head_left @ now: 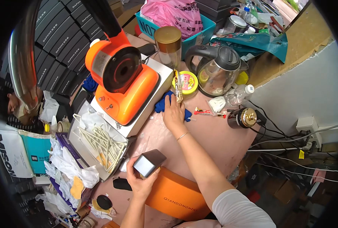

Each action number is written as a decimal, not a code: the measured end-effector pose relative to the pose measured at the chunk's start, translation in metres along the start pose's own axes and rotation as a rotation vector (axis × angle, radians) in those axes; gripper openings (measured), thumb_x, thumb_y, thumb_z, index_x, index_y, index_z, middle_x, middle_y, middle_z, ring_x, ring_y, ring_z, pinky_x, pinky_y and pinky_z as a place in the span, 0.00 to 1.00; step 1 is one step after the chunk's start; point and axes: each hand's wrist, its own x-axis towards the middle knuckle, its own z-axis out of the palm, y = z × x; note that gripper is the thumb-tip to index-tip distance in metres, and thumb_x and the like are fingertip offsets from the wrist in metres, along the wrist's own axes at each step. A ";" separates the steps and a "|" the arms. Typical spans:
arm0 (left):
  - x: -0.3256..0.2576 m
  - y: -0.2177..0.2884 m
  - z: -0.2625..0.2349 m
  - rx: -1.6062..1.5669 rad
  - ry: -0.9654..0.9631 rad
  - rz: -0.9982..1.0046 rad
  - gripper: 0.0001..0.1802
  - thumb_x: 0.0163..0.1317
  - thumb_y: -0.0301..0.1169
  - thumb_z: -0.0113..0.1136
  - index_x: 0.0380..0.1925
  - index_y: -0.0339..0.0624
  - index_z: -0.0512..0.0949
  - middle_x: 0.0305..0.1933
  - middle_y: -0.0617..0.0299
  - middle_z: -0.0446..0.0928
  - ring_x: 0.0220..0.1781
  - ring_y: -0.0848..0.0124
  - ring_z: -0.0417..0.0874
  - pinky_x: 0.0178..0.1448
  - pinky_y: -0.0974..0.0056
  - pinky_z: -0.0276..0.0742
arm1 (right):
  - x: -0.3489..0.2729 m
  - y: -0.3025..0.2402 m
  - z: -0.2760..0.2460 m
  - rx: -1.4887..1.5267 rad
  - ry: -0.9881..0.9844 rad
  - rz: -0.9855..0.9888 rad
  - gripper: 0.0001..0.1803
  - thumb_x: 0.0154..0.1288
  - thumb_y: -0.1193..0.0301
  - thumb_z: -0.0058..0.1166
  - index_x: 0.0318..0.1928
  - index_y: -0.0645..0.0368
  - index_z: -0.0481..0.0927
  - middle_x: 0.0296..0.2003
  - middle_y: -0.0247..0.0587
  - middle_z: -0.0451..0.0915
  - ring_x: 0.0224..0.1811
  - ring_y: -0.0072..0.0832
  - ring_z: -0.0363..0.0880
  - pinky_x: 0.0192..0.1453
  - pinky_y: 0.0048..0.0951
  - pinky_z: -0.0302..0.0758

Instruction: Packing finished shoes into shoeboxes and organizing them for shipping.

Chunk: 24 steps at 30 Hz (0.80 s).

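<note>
Low in the middle, my left hand (139, 183) is closed around a dark grey, shiny, box-shaped block (150, 161), tilted up above the table. My right hand (174, 116) reaches farther out and rests on a crumpled blue cloth (160, 104), its fingers spread apart and partly over the fabric. Just beyond those fingertips, a wrapped snack bar (177, 85) leans by a round tub with a yellow rim (188, 82). Beneath the left hand and the right forearm lies an orange box (176, 195).
An orange machine (131, 91) with a black disc stands on a white base at left. White sticks (102, 146) fill a tray beside it. Behind are a glass kettle (216, 72) and a gold-lidded jar (168, 43). A plastic bottle (239, 95) and cables (283, 133) lie right.
</note>
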 end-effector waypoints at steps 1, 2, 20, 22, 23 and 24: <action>-0.004 -0.002 -0.003 -0.016 0.001 -0.030 0.38 0.42 0.23 0.77 0.54 0.38 0.65 0.49 0.58 0.72 0.49 0.70 0.77 0.54 0.65 0.76 | 0.004 0.004 0.005 -0.079 0.093 -0.044 0.26 0.59 0.71 0.53 0.60 0.63 0.71 0.61 0.56 0.68 0.64 0.47 0.65 0.65 0.47 0.60; -0.008 -0.005 -0.005 -0.032 -0.001 -0.055 0.38 0.42 0.23 0.77 0.54 0.37 0.66 0.49 0.58 0.72 0.49 0.70 0.77 0.54 0.65 0.75 | -0.002 0.016 0.002 -0.039 0.108 -0.137 0.23 0.60 0.76 0.47 0.57 0.61 0.74 0.58 0.54 0.72 0.61 0.46 0.67 0.63 0.45 0.63; -0.042 0.015 -0.026 -0.140 -0.006 -0.081 0.40 0.42 0.21 0.76 0.56 0.38 0.65 0.50 0.57 0.71 0.50 0.70 0.77 0.55 0.65 0.75 | -0.062 -0.030 0.007 0.184 -0.040 -0.433 0.22 0.56 0.75 0.49 0.53 0.57 0.78 0.59 0.49 0.71 0.65 0.46 0.64 0.68 0.48 0.58; -0.034 0.014 -0.027 -0.112 -0.023 -0.122 0.40 0.42 0.21 0.76 0.56 0.38 0.65 0.50 0.57 0.71 0.50 0.70 0.77 0.55 0.65 0.75 | -0.101 -0.009 -0.010 0.177 -0.062 -0.472 0.21 0.59 0.73 0.46 0.54 0.55 0.78 0.60 0.47 0.71 0.65 0.44 0.64 0.68 0.48 0.58; -0.029 0.011 -0.025 -0.062 0.005 -0.056 0.40 0.43 0.21 0.75 0.57 0.38 0.65 0.50 0.57 0.71 0.49 0.69 0.77 0.55 0.65 0.75 | -0.131 0.009 -0.023 0.163 -0.127 -0.475 0.21 0.59 0.73 0.46 0.55 0.54 0.78 0.61 0.45 0.71 0.65 0.44 0.64 0.68 0.48 0.58; -0.024 0.009 -0.024 -0.052 0.002 -0.045 0.40 0.42 0.20 0.75 0.57 0.38 0.65 0.50 0.57 0.72 0.49 0.69 0.76 0.55 0.65 0.75 | -0.162 0.034 -0.041 0.141 -0.194 -0.486 0.22 0.59 0.73 0.46 0.55 0.53 0.77 0.61 0.44 0.70 0.66 0.43 0.63 0.68 0.48 0.58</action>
